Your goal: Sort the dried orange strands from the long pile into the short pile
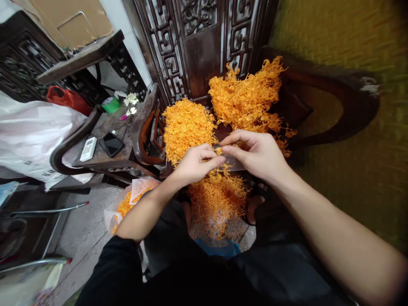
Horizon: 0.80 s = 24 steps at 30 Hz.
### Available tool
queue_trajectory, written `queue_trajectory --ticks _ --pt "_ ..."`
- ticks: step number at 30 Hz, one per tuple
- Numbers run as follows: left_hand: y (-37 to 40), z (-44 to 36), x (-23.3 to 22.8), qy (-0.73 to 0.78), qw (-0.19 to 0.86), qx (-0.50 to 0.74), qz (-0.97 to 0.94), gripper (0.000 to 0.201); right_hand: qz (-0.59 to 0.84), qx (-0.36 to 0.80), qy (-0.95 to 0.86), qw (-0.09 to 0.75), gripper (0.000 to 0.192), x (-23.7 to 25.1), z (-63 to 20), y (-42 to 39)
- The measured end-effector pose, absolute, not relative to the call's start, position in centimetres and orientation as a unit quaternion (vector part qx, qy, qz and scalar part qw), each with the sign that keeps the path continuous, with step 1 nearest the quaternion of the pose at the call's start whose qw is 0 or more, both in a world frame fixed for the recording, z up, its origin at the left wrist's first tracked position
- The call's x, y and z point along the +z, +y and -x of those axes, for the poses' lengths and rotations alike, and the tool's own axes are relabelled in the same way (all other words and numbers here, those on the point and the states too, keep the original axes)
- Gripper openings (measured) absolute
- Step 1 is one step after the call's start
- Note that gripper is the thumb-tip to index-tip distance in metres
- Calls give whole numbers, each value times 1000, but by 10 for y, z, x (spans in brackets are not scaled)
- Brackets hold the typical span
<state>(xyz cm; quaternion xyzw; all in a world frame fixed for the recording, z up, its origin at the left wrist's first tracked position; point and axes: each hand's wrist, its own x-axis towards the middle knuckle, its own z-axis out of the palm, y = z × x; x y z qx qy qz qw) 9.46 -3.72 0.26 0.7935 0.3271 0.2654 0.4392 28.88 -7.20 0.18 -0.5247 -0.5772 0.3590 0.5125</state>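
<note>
Thumb and fingers of my left hand [198,162] are pinched on a small orange branched sprig [226,169], which looks like plastic. My right hand [259,154] faces it from the right, its thumb and forefinger closed at the sprig's upper end. The sprig hangs between the two hands. Just beyond my left hand lies a dense mound of small orange pieces [189,129]. A looser tangle of orange branched sprigs [245,100] rises beyond my right hand. Below the hands, thin orange stems [218,199] are heaped between my knees; my fingers hide parts of the sprig.
A carved wooden chair back [202,63] stands ahead. On a side table [98,123] to the left lie a phone [111,144], a white device [88,148] and green tape [111,105]. A plastic bag [111,219] with orange pieces sits on the floor; a blue container [219,248] shows below.
</note>
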Motion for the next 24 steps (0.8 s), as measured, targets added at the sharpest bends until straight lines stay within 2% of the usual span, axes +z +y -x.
queue_trajectory --ticks 4,6,9,12,15,18,20,24 --pt "-42 -91 7 294 496 253 -777 36 553 310 -349 690 7 0 -321 -48" --pt "-40 -90 6 325 507 290 -744 38 532 376 -289 701 6 0 -333 -43" --pt "-33 -90 0 385 537 328 -675 42 484 508 -341 626 13 0 -329 -51" --pt "-27 -90 -4 411 549 362 -632 42 457 548 -398 577 15 0 -307 -68" --pt "-27 -90 -4 414 546 386 -618 41 482 518 -462 535 27 0 -291 -76" --pt "-28 -91 -5 410 555 395 -607 40 530 434 -576 446 42 -1 -288 -76" --pt "-29 -92 -5 401 570 387 -604 37 548 387 -619 409 41 -2 -289 -75" --pt "-31 -91 -3 373 563 351 -649 33 551 340 -649 400 38 -3 -292 -74"
